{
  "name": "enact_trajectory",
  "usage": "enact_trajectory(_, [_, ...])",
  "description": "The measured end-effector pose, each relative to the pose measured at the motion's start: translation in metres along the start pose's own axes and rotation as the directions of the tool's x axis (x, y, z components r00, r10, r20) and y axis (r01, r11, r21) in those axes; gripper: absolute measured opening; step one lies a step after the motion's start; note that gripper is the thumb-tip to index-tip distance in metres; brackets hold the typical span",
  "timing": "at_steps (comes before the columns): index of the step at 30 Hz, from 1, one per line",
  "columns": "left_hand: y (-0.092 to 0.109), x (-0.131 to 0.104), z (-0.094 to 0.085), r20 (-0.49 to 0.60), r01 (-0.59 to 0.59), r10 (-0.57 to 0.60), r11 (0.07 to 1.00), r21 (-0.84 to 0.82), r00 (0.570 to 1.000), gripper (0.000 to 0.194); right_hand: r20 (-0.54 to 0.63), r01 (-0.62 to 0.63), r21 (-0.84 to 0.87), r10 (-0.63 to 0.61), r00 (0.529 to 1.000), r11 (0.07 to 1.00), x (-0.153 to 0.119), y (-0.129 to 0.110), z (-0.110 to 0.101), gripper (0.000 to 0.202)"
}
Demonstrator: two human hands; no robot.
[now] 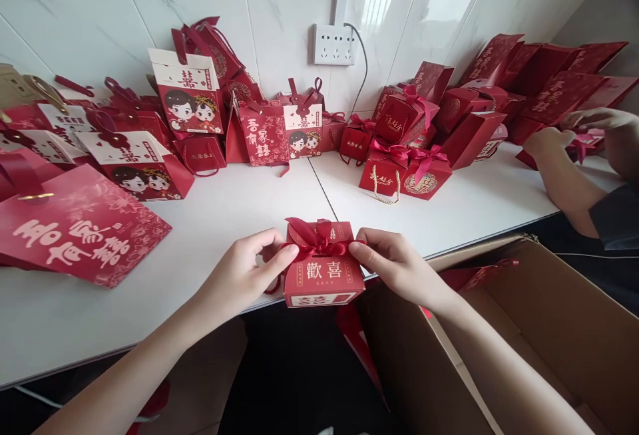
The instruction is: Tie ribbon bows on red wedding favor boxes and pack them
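Observation:
A small red gift box [324, 282] with pale Chinese characters sits at the front edge of the white table, directly before me. Across its top runs a dark red ribbon [322, 243] tied in a bow. My left hand [259, 259] pinches the ribbon at the left side of the bow between thumb and fingers. On the opposite side, my right hand [387, 259] pinches the ribbon's right part in the same way. The fingertips hide the ends of the bow.
Red gift boxes and bags [299, 129] line the wall, with more at the left [84, 222] and right [399, 142]. Below the table's right edge stands an open cardboard box [499, 328]. Another person's hands [564, 142] work at the far right. A power socket [334, 44] is on the wall.

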State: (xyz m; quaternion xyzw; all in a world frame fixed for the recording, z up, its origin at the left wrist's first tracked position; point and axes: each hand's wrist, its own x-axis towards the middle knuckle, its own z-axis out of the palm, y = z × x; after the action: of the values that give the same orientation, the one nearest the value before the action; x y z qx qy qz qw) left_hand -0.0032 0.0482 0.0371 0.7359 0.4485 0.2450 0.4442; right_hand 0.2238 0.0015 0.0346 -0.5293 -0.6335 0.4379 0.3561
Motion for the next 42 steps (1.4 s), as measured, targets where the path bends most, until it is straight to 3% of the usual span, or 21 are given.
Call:
enact_trajectory(4, [-0.006,0.004,-0.003,0.105,0.004,0.009,0.992,-0.129,0.994,0.037,0.023,-0.056,0.277,0.052,0.998,0.959,0.006,0.008,0.002,0.037])
enact_trajectory(9, [-0.01,0.006,-0.007,0.176,-0.015,0.051,0.979,-0.201,0.983,0.034,0.058,-0.116,0.55,0.101,0.993,0.827,0.012,0.021,0.007,0.039])
enact_trajectory(16, [-0.015,0.011,-0.007,0.156,-0.09,0.114,0.985,-0.149,0.981,0.033,0.039,-0.117,0.629,0.12,0.992,0.769,0.014,0.022,0.009,0.045])
enact_trajectory(25, [-0.028,0.016,-0.002,0.132,-0.078,0.11,0.972,-0.222,0.985,0.037,0.029,-0.071,0.709,0.071,0.997,0.702,0.015,0.035,0.015,0.045])
enact_trajectory(29, [-0.03,0.011,-0.004,0.056,-0.044,0.055,0.982,-0.181,0.997,0.038,0.012,-0.005,0.603,-0.003,1.0,0.798,0.012,0.042,0.009,0.04])
enact_trajectory(33, [-0.034,0.001,-0.004,-0.027,-0.112,0.11,0.991,-0.08,0.994,0.064,-0.178,0.138,0.473,-0.059,0.982,0.87,0.009,0.045,0.005,0.03])
enact_trajectory(35, [-0.035,-0.002,-0.004,-0.014,-0.127,0.127,0.992,-0.016,0.992,0.07,-0.173,0.146,0.384,-0.085,0.981,0.912,0.006,0.043,0.005,0.032])
enact_trajectory(38, [-0.036,0.006,-0.007,-0.038,-0.103,0.103,0.995,0.009,0.994,0.061,-0.13,0.139,0.235,-0.111,0.985,0.962,-0.007,0.032,0.006,0.037])
enact_trajectory(40, [-0.038,0.017,-0.014,-0.218,-0.105,0.111,0.994,0.038,0.97,0.054,-0.087,0.133,0.161,-0.12,0.989,0.978,-0.019,0.021,0.005,0.036])
enact_trajectory(42, [-0.038,0.026,-0.022,-0.47,-0.121,0.154,0.988,0.099,0.869,0.049,0.096,0.127,0.159,-0.143,0.985,0.979,-0.033,0.01,0.005,0.036])
